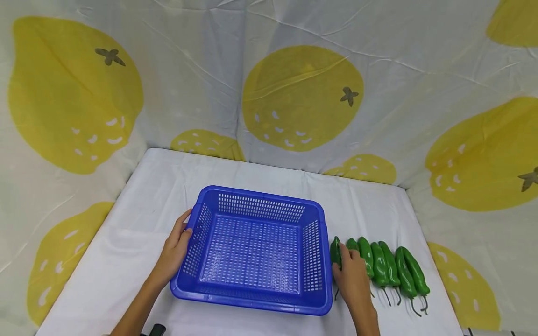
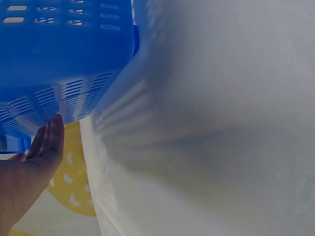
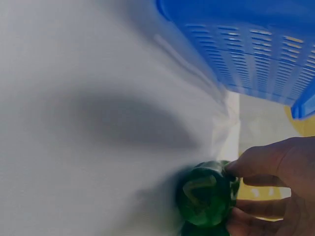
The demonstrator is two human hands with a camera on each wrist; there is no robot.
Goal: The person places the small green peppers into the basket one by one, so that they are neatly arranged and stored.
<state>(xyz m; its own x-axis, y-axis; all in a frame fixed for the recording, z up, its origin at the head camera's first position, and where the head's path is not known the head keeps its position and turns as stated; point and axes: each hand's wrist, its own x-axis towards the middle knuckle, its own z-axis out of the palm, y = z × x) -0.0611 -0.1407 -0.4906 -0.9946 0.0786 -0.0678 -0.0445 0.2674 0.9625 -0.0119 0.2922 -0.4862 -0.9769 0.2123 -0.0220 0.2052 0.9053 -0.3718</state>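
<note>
Left hand (image 1: 174, 254) rests straight-fingered against the blue perforated plastic basket (image 1: 256, 249) on the white surface (image 1: 138, 210); right hand (image 1: 353, 280) fingers pinch the leftmost glossy green pepper (image 1: 335, 252) just beside it — slick skin could slip, nudging neighbouring peppers (image 1: 388, 268).

Staged tabletop, lemon-print backdrop (image 1: 294, 70)

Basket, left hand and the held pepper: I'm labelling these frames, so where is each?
Basket (image 1: 256, 197): head view, far rim.
Left hand (image 1: 174, 252): head view, back of hand.
Pepper (image 3: 204, 196): right wrist view, its end face.
</note>
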